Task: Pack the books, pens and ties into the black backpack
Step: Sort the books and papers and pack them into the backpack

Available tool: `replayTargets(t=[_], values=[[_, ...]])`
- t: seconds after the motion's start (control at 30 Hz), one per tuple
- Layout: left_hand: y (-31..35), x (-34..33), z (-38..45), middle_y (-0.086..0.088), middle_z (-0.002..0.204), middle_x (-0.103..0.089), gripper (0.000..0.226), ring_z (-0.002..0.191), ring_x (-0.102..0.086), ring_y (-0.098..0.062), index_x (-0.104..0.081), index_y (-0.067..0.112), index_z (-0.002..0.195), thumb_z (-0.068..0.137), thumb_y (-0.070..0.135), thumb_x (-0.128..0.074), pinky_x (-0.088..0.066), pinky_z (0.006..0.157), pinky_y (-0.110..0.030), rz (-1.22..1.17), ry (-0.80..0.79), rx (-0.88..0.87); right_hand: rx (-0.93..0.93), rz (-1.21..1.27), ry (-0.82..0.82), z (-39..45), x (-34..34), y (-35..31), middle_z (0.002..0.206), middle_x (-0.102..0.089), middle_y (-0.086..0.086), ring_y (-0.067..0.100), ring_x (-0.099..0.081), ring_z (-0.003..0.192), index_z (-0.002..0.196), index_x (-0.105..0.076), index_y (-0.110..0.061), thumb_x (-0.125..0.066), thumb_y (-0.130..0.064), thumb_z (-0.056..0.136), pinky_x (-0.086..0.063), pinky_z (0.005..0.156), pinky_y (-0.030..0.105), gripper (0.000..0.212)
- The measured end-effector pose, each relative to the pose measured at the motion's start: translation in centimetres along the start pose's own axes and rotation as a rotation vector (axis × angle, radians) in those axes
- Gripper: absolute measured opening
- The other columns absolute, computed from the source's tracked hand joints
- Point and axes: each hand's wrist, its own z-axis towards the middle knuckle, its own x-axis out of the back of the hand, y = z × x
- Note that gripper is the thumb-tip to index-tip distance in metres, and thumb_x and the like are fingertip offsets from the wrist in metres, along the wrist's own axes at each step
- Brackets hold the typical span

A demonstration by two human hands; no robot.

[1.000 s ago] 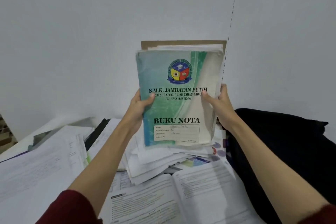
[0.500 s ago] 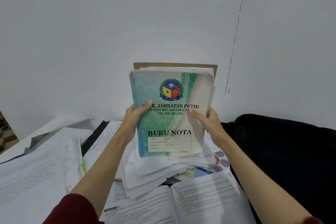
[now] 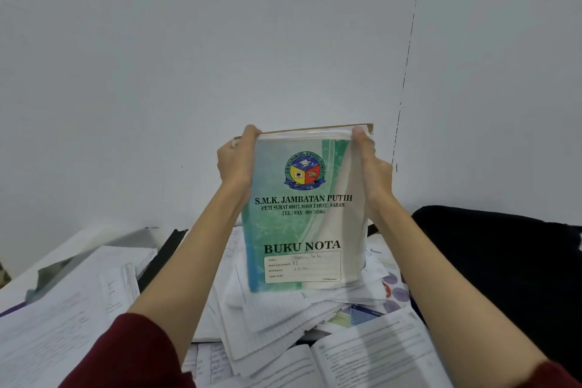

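I hold a stack of books [image 3: 302, 214] upright in front of me; its front cover is green and white with a school crest and the words "BUKU NOTA". My left hand [image 3: 236, 164] grips the stack's upper left edge, fingers curled over the top. My right hand [image 3: 371, 167] grips the upper right edge the same way. The stack's lower edge rests on or just above a heap of loose papers [image 3: 283, 312]. The black backpack [image 3: 504, 261] lies to the right, beside my right forearm. No pens or ties show.
An open printed book [image 3: 362, 356] lies at the bottom centre. More sheets and booklets [image 3: 63, 309] are spread on the left, with a black folder edge [image 3: 163, 255] between them. A plain white wall stands close behind everything.
Both hands slid from the stack's middle sides up to its top corners. The stack has come lower, down to the paper heap.
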Motion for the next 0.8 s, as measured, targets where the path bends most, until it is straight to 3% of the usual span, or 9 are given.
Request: replayTargets(t=[0.17,0.27,0.3,0.4,0.5,0.63,0.7,0.8], values=[[-0.3,0.0,0.2,-0.001,0.068,-0.051,0.039,0.063,-0.048,-0.018,-0.04,0.018,0.067,0.079,0.047,-0.063,-0.039,0.058,-0.029,0.063,-0.022,-0.045,-0.009,0.013,-0.122,-0.5,0.7,0.0,0.124,-0.062,0.007,0.028,-0.056,0.116,0.128,-0.055,-0.019,-0.054,-0.092,0.043,-0.041,0.102,0.049,0.112],[-0.6,1.0,0.2,-0.001,0.078,-0.059,0.051,0.069,-0.058,-0.016,-0.049,0.014,0.081,0.08,0.065,-0.055,-0.049,0.059,-0.024,0.071,-0.159,-0.085,0.021,0.01,-0.254,-0.7,2.5,0.8,0.113,-0.062,0.023,0.039,-0.059,0.108,0.125,-0.059,-0.016,-0.033,-0.096,0.057,-0.043,0.092,0.036,0.108],[-1.2,1.7,0.1,0.0,0.084,-0.066,0.061,0.074,-0.064,-0.016,-0.055,0.012,0.088,0.075,0.072,-0.051,-0.053,0.061,-0.023,0.062,-0.239,-0.073,0.022,0.006,-0.265,-0.6,3.0,1.5,0.106,-0.064,0.02,0.034,-0.061,0.101,0.12,-0.062,-0.018,-0.025,-0.094,0.061,-0.044,0.09,0.036,0.103],[-5.0,3.4,-0.9,-0.005,0.094,-0.074,0.094,0.084,-0.072,-0.02,-0.065,0.014,0.104,0.047,0.088,-0.055,-0.058,0.065,-0.03,0.101,-0.382,0.045,-0.003,0.026,-0.324,-1.0,3.2,4.0,0.105,-0.073,-0.001,0.02,-0.065,0.104,0.112,-0.063,-0.035,-0.002,-0.078,0.08,-0.048,0.096,0.042,0.082],[-7.6,3.5,-1.8,-0.011,0.092,-0.073,0.07,0.082,-0.072,-0.025,-0.065,0.011,0.1,0.063,0.07,-0.056,-0.059,0.062,-0.032,0.038,-0.305,0.14,-0.044,0.058,-0.351,-1.3,2.6,4.8,0.103,-0.073,-0.005,0.013,-0.067,0.098,0.121,-0.059,-0.033,0.002,-0.076,0.082,-0.053,0.084,0.035,0.084],[-7.2,3.5,-1.3,-0.009,0.089,-0.073,0.057,0.08,-0.072,-0.023,-0.065,0.011,0.098,0.074,0.062,-0.055,-0.059,0.063,-0.032,-0.004,-0.27,0.151,-0.087,-0.001,-0.382,-0.5,2.6,4.2,0.094,-0.069,0.011,0.017,-0.066,0.083,0.12,-0.062,-0.009,0.003,-0.083,0.075,-0.051,0.063,0.021,0.108],[-7.5,3.5,-1.4,-0.011,0.091,-0.073,0.06,0.082,-0.071,-0.025,-0.065,0.011,0.097,0.068,0.063,-0.057,-0.059,0.068,-0.036,-0.024,-0.248,0.145,-0.078,0.017,-0.395,-0.6,2.7,4.6,0.104,-0.071,0.009,0.018,-0.068,0.094,0.121,-0.062,-0.018,0.002,-0.081,0.076,-0.054,0.069,0.024,0.101],[-8.0,3.0,-1.9,-0.01,0.088,-0.073,0.056,0.08,-0.071,-0.024,-0.066,0.012,0.094,0.071,0.061,-0.058,-0.059,0.068,-0.036,-0.022,-0.22,0.123,-0.079,0.043,-0.364,-1.0,2.7,5.8,0.122,-0.065,0.002,0.019,-0.059,0.117,0.133,-0.052,-0.03,0.0,-0.082,0.076,-0.049,0.096,0.037,0.094]])
